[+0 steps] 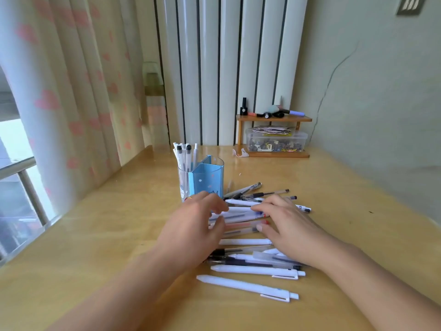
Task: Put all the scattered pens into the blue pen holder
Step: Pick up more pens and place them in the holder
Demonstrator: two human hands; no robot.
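Note:
A blue pen holder [207,177] with a clear section stands on the wooden desk; several pens [185,155] stand upright in its left compartment. Just in front and to its right lies a loose pile of scattered pens [241,217], mostly white and clear, and a white pen [245,286] lies nearest to me. My left hand [193,225] and my right hand [286,225] rest on the middle of the pile from either side, fingers fairly straight and touching the pens. Neither hand has lifted a pen off the desk.
A small wooden shelf [274,119] with bottles on top and a clear plastic box [276,140] under it stands at the back right. A heart-print curtain [71,91] and window are on the left, a white radiator [226,68] is behind, and a wall is on the right.

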